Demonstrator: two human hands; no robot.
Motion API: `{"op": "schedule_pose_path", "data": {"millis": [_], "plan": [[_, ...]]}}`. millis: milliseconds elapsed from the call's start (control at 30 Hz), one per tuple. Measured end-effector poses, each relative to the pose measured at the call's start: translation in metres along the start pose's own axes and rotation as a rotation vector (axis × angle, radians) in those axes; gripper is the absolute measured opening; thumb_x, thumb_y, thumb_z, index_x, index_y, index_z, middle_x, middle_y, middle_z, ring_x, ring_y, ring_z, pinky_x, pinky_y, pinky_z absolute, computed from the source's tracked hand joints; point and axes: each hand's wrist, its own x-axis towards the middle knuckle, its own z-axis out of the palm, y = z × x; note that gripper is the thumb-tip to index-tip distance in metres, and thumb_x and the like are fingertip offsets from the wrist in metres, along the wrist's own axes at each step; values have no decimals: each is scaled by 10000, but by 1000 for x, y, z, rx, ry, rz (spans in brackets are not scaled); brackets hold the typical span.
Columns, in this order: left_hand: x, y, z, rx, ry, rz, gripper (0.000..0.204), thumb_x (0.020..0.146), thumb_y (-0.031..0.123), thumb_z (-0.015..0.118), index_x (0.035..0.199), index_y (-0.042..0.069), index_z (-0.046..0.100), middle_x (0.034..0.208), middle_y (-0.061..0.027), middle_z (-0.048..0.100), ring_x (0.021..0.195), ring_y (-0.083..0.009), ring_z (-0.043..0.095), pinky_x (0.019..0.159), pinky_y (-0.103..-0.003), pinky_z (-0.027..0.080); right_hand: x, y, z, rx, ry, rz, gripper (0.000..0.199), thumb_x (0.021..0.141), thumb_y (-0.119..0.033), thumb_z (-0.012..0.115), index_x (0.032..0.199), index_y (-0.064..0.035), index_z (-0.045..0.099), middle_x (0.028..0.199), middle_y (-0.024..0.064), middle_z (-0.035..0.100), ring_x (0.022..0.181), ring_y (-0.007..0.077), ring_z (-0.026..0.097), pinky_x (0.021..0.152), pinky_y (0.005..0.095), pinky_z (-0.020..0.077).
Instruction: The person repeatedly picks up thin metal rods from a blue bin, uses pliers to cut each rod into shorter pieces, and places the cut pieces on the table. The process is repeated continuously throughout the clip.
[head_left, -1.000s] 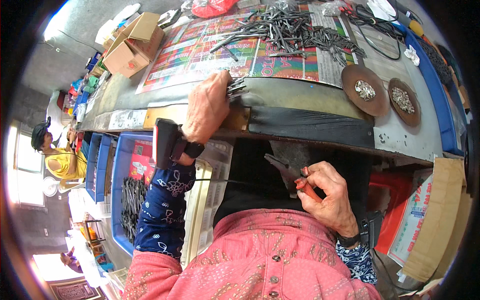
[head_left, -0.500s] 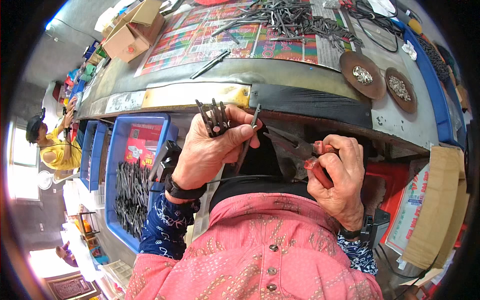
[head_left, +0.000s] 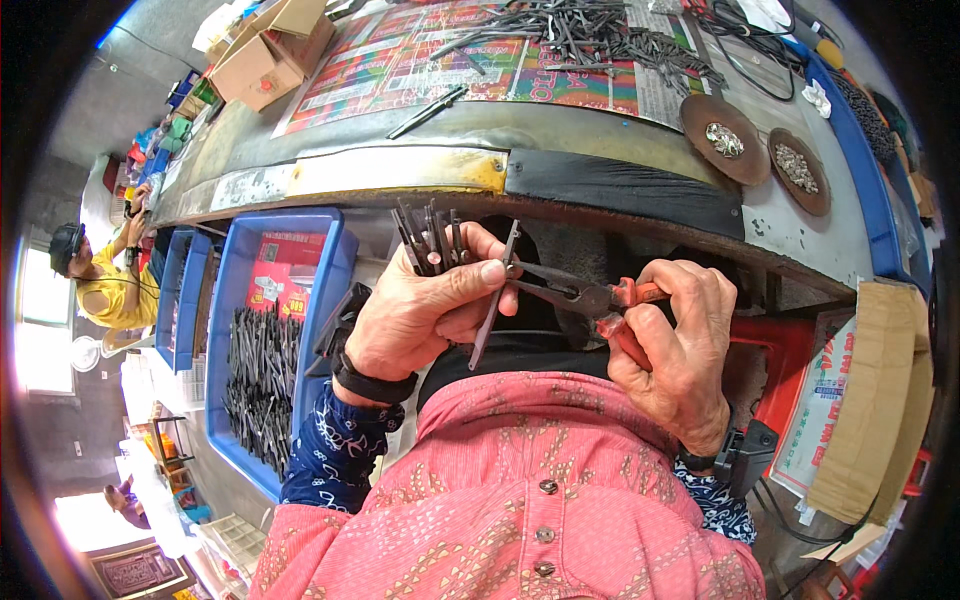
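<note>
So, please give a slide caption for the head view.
Left hand holds dark metal strips; right hand applies red-handled pliers to one.

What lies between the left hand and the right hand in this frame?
In the head view, red-handled pliers span the gap: the right hand grips the handles, the jaws reach the single dark metal strip pinched by the left hand.

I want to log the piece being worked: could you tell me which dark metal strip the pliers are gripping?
The single strip slanting apart below the left hand's thumb, at the pliers' tips; the others stand bunched in that fist.
</note>
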Motion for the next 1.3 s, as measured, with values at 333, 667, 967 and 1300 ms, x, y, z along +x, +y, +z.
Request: {"op": "schedule_pose_path", "data": {"millis": [333,667,967,1300], "plan": [[-4,-16,-2,375,78,105,161,940,35,634,1081,32,557,781,-109,688,499,-49,471,441,-183,308,-14,9,17,244,-143,58,208,638,-1,672,793,0,534,881,152,551,753,320,549,655,389,460],[-2,-15,-3,1328,-47,844,259,782,-10,719,1036,10,672,840,-116,691,685,-249,677,617,-321,539,-28,22,25,1217,-568,549,167,753,-50,651,898,20,605,808,58,479,706,128,472,668,269,415],[28,12,-14,1640,113,872,255,789,41,710,1042,56,678,823,-118,644,766,-319,634,688,-381,493,-18,23,21,807,-313,389,213,695,-24,702,882,7,605,982,119,585,821,206,555,710,283,442],[84,56,-73,1678,436,703,106,952,105,631,1002,22,589,851,-161,663,738,-369,633,673,-374,505,-20,25,33,532,-212,264,157,689,-34,691,817,-11,603,859,146,582,805,340,584,702,422,485]]}}
